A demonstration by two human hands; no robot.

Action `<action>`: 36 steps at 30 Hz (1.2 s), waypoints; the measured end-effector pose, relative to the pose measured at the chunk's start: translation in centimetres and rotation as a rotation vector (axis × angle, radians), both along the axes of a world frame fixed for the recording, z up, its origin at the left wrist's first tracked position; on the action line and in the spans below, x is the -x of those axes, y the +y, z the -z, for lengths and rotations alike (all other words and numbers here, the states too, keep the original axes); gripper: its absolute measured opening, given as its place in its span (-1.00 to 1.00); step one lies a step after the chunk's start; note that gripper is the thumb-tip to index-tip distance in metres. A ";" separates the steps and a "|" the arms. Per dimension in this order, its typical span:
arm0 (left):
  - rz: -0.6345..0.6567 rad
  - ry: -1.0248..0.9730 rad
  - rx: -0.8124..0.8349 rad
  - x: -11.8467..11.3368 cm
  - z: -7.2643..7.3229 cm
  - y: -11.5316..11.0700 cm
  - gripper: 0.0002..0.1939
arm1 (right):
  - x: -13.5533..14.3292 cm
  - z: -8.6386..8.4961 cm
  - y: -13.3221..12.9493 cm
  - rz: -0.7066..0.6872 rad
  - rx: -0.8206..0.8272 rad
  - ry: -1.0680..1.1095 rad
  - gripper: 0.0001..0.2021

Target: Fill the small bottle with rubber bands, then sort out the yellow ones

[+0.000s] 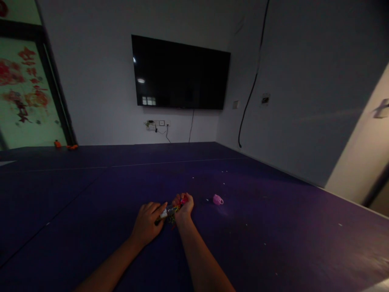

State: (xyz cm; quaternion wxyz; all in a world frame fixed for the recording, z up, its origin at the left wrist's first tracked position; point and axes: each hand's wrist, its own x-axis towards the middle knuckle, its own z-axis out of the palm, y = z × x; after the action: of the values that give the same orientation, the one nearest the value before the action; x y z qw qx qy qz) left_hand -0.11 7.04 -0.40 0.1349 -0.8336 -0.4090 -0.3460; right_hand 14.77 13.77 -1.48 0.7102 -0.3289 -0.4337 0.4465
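Clear container slants against purple floor, television beyond.

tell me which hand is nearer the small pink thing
Right. The right hand is to the left of the small pink thing, apart from it; the left hand is farther off to the left.

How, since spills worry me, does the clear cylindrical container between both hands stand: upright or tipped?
Tipped: the container slants from the left hand toward the right hand; I cannot tell whether anything spills.

One clear container, whitish patch visible, partly hidden, sits tilted between left hand and multicoloured pieces in right hand.
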 end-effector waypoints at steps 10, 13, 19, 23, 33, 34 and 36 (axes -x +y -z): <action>-0.059 0.020 -0.019 -0.2 -0.2 -0.3 -0.53 | 1.8 -0.9 -0.7 -0.121 0.136 0.523 -0.76; -0.053 0.014 -0.029 -0.2 -0.3 -0.3 -0.54 | 2.0 -1.0 -0.9 -0.144 0.169 0.571 -0.82; -0.055 0.016 -0.047 -0.2 -0.3 -0.2 -0.55 | 2.2 -1.1 -1.1 -0.140 0.212 0.667 -0.78; -0.061 0.038 -0.061 -0.3 -0.3 -0.2 -0.56 | 2.5 -0.8 -1.1 -0.136 0.149 0.590 -0.77; -0.101 0.028 -0.105 -0.1 0.2 0.2 -0.60 | 2.9 -0.1 -0.8 -0.172 0.117 0.575 -0.85; -0.100 0.027 -0.106 -0.1 0.2 0.2 -0.59 | 2.9 -0.1 -0.8 -0.178 0.115 0.581 -0.87; -0.100 0.030 -0.108 -0.1 0.2 0.3 -0.59 | 2.9 -0.1 -0.9 -0.186 0.110 0.588 -0.89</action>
State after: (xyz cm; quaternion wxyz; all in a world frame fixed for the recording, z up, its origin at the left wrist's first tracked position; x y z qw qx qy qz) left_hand 0.04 7.31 -0.65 0.2029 -0.8087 -0.4287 -0.3478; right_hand 11.90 12.88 -1.39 0.7424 -0.1824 -0.2131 0.6084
